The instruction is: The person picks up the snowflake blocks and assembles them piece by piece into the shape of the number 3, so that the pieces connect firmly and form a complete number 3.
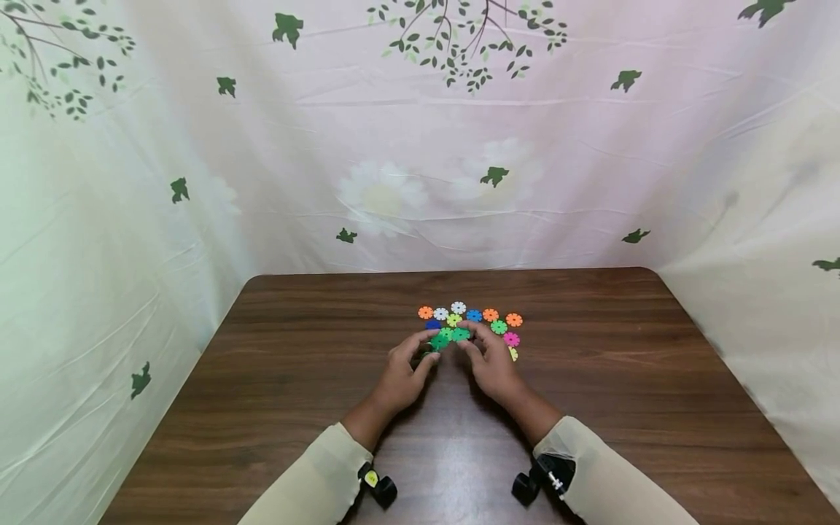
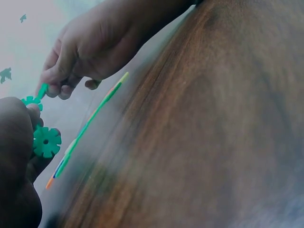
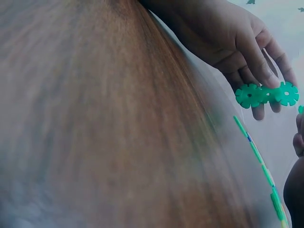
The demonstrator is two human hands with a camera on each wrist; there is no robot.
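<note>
My left hand (image 1: pixel 402 373) pinches joined green notched discs (image 3: pixel 249 96) between thumb and fingers. In the right wrist view these discs stand in a short row, linked through a middle piece. Facing it, my right hand (image 1: pixel 495 370) pinches another green notched disc (image 1: pixel 461 334), seen nearly edge-on in the left wrist view. The two hands are close together above the table, in front of the loose discs. Whether the pieces in the two hands touch is hard to tell in the head view.
Loose notched discs lie just beyond the hands on the brown wooden table (image 1: pixel 295 364): orange (image 1: pixel 425 312), white (image 1: pixel 458 308), blue (image 1: pixel 474 315), pink (image 1: pixel 511 339) and several others. A printed curtain (image 1: pixel 420 204) hangs behind the table.
</note>
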